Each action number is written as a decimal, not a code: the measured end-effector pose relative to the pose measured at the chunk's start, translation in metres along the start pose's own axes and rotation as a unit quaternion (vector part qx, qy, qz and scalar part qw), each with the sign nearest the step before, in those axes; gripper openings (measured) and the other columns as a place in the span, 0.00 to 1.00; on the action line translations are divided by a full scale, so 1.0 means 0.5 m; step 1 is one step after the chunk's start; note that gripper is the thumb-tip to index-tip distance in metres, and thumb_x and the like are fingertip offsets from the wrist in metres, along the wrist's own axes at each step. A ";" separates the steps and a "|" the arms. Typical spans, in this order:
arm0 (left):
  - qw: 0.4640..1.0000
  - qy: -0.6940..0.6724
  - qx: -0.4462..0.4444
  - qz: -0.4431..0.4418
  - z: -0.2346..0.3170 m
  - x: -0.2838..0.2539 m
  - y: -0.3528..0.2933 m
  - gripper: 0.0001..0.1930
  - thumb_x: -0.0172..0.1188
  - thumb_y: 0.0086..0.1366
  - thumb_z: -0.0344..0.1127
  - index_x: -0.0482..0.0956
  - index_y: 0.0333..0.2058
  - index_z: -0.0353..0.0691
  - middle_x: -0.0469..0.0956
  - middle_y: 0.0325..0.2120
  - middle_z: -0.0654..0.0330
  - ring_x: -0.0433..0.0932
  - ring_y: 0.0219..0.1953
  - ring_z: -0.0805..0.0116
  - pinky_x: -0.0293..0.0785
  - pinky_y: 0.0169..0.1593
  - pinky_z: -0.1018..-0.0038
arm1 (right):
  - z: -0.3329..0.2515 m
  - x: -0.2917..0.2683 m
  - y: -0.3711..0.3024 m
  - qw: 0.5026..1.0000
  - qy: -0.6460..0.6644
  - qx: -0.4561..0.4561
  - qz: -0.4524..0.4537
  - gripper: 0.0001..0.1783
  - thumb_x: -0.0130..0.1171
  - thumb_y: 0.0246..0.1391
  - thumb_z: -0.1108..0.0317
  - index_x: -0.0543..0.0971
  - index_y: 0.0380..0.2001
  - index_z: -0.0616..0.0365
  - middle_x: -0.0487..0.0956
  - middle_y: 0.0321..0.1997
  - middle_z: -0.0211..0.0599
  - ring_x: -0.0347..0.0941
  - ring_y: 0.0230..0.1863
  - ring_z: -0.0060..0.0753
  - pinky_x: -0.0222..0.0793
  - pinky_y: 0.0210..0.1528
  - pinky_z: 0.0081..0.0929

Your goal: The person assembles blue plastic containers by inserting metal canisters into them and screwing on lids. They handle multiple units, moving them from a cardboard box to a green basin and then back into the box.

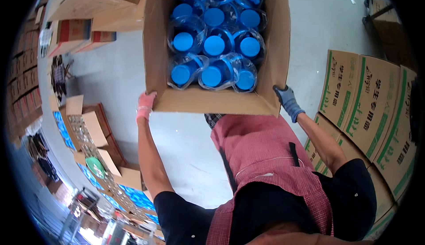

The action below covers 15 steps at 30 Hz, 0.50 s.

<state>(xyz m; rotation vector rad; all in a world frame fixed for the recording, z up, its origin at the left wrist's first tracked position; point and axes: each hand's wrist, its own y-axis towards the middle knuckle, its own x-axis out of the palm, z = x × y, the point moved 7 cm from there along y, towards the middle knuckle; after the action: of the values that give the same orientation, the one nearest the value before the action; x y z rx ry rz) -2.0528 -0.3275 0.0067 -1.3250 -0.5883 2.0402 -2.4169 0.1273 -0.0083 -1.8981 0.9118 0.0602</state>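
Note:
Both hands grip the near corners of a large open cardboard box (208,102) in front of me. Inside stand several blue plastic jugs (214,46) with round lids, wrapped in clear plastic bags and packed in rows. My left hand (145,106), in a pink glove, is closed on the near left corner. On the near right corner, my right hand (288,101) in a blue-grey glove with dark fingertips is closed too. Parts of the fingers of both hands are hidden by the cardboard.
Printed cardboard boxes (369,99) with green stripes are stacked at my right. Along the left are open boxes of glassware (82,130) and blue items, with a green bowl-like thing (94,167) on top. More cartons (95,6) stand at the far left, beside a grey floor (119,61).

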 end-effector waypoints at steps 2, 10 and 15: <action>0.996 -0.079 -0.024 0.029 -0.154 0.061 -0.126 0.21 0.57 0.52 0.43 0.78 0.38 0.30 0.80 0.28 0.53 0.76 0.31 0.64 0.70 0.38 0.69 | 0.048 0.003 -0.020 1.000 -0.018 -0.009 -0.018 0.21 0.59 0.48 0.50 0.77 0.30 0.61 0.74 0.18 0.37 0.69 0.16 0.29 0.66 0.21 0.29; 0.888 -0.389 -0.214 0.115 -0.429 0.528 -0.709 0.17 0.60 0.56 0.38 0.77 0.39 0.31 0.77 0.28 0.63 0.71 0.28 0.76 0.69 0.32 0.76 | 0.105 -0.042 -0.002 0.935 -0.317 -0.098 -0.125 0.24 0.58 0.49 0.52 0.74 0.43 0.59 0.76 0.17 0.42 0.75 0.18 0.31 0.69 0.21 0.31; 0.793 -0.461 -0.340 0.206 -0.449 0.756 -0.930 0.19 0.60 0.55 0.39 0.75 0.40 0.27 0.77 0.33 0.57 0.74 0.33 0.70 0.71 0.37 0.74 | -0.040 0.076 -0.024 0.907 -0.310 -0.201 -0.202 0.27 0.58 0.48 0.52 0.72 0.49 0.55 0.77 0.19 0.38 0.70 0.15 0.29 0.68 0.21 0.30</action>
<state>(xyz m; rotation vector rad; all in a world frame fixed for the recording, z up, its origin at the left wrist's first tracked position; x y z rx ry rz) -1.8377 0.2746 -0.0158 -0.6959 -1.7204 2.9822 -2.3891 0.0929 -0.0047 -2.2069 0.0618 0.6055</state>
